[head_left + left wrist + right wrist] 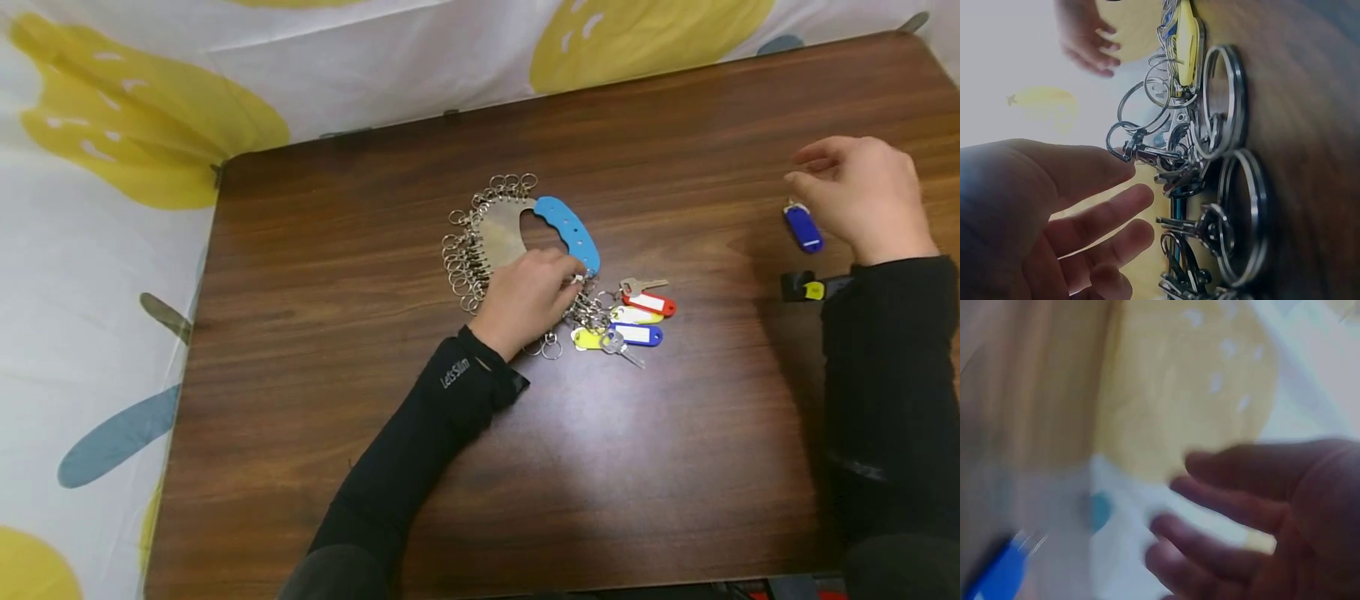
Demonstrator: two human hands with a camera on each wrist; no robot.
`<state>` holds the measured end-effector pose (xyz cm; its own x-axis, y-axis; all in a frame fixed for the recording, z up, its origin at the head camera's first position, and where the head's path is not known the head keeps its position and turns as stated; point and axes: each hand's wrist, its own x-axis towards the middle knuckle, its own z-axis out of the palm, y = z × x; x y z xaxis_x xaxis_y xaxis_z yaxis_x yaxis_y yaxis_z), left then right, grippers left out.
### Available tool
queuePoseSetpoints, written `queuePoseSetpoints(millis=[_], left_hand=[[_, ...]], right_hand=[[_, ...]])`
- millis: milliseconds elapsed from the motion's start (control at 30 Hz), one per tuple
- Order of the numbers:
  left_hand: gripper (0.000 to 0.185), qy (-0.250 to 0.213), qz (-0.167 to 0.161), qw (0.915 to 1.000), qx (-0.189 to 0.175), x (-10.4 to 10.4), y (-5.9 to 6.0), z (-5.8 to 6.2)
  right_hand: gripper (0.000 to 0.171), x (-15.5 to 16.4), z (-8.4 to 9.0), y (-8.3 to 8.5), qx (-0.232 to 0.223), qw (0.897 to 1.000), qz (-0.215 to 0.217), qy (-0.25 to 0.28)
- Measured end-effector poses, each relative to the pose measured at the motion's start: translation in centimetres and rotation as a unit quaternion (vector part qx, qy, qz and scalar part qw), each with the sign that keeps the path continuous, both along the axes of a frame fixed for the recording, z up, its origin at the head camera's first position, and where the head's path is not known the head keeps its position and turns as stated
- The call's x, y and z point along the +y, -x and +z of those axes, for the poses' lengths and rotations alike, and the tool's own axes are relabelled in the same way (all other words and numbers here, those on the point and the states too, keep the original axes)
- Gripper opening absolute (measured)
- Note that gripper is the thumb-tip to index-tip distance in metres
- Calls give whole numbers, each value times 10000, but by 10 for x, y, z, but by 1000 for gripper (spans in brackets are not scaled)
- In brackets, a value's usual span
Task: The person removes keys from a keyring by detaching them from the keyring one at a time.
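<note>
My left hand is over the lower part of a metal key holder with a blue handle. Its thumb and a finger pinch a small silver snap hook at the holder's edge. More hooks and split rings line that edge. Beside this hand lie keys with a red tag, a blue tag and yellow tags. Off to the right, my right hand is raised with loosely bent fingers and nothing between them. A blue key tag with a ring appears just below its fingers.
A small black object with a yellow label lies by the right sleeve, which partly covers it. The brown wooden table meets a white sheet with yellow prints along its back and left edges.
</note>
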<state>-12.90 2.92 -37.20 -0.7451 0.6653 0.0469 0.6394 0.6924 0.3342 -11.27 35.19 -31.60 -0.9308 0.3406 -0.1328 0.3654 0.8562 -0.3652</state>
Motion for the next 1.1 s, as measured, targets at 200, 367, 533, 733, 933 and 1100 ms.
queuePoseSetpoints(millis=[200,367,533,733,933,1100], left_hand=[[21,109,-56,9998,128,-1,-2,0],[19,26,-31,9995,305,0,-3,0],[18,-1,-80,9994,344,1,-3,-1],[18,-44,-91,9994,327,1,-3,-1],[18,-50,-74,9995,300,2,-4,-1],[23,-47,-138,9996,227,2,-4,-1]], right_hand=[[37,-57,8,1,-330,9706,2374,-218],[36,-96,-9,4,-725,9318,3553,-175],[23,-108,-24,2,-750,9247,3728,-187],[7,-111,-31,2,-511,9212,3856,-117],[5,-112,-32,4,-280,9177,3963,10],[9,-114,-29,4,-359,9141,3970,750]])
